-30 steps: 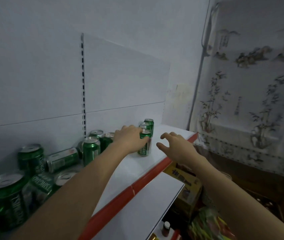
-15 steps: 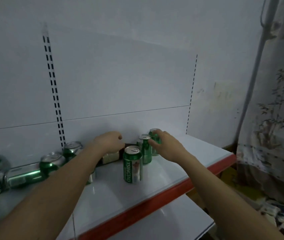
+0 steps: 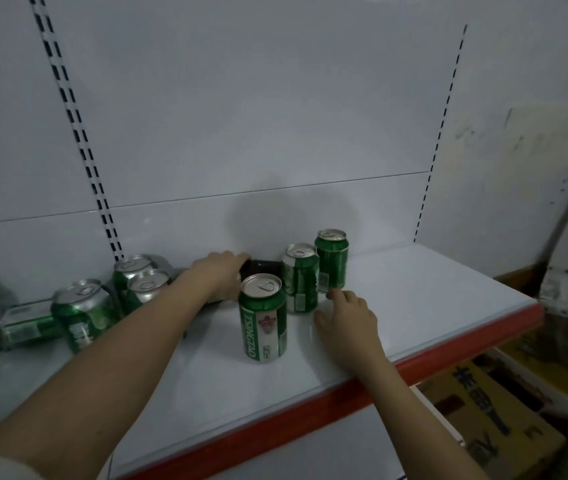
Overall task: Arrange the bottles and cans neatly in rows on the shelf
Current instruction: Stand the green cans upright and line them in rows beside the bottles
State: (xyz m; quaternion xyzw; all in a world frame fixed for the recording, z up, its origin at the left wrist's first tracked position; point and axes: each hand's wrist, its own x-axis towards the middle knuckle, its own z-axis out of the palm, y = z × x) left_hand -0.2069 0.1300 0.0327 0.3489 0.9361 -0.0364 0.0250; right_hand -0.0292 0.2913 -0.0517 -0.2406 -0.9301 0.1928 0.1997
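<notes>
Reaching over the white shelf (image 3: pixel 414 299) with its red front edge, the left hand (image 3: pixel 222 275) lay against a dark, box-like object (image 3: pixel 262 266) at the back; whether its fingers closed round that object could not be told, since the knuckles hid them. The right hand (image 3: pixel 346 318) hovered with loosely spread fingers, holding nothing, its fingertips just beside the base of the rearmost green aluminium beer can (image 3: pixel 332 259). Between the two hands stood the nearest green aluminium can (image 3: pixel 263 318) and, behind it, a middle green can (image 3: pixel 300 278), the three forming an upright diagonal row. To the left of the left hand, more green cans (image 3: pixel 81 313) were clustered, at least one lying on its side (image 3: pixel 26 327).

Handling, as a judgement: the cans were probably sealed and full, hence moderately heavy and rigid, though thin walls would dent under a hard squeeze. Smooth printed sides looked slippery; a wrap-round grasp at mid-height would suit, as would sliding them upright along the glossy shelf.
</notes>
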